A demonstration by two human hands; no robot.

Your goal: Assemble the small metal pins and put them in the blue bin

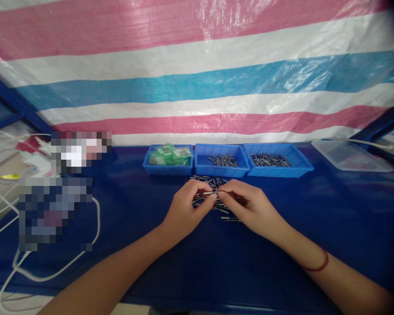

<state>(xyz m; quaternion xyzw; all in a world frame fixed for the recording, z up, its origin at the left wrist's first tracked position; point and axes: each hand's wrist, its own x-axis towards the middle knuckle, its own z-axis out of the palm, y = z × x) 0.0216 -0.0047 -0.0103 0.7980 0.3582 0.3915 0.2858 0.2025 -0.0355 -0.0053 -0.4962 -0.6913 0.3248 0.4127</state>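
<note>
A slim metal pin (210, 193) is held above the table, between the tips of both hands, just over the near side of a heap. It is straight and silvery, with a pale, bright end pointing left; finer detail is too small to make out. The left hand (185, 208) has thumb and forefinger closed to a narrow pinch around it, and the right hand (252, 208) pinches its right end in the same way.

Under and beyond the fingers lies the loose heap of similar pins (220, 206), dark and silvery, pointing every way, with a few stray ones at its near right edge.

On the far side of the heap, three blue trays stand in a row. The left tray (169, 169) holds green-tinted clear packets (170, 154), any print on them too small to read; the middle tray (221, 169) and the right tray (279, 172) hold more metal pieces.

At far right a translucent plastic lid (351, 155) lies flat on the dark blue table (200, 262). A white cable (98, 218) loops at the left. A striped sheet (197, 52) in pink, white and blue hangs behind.
</note>
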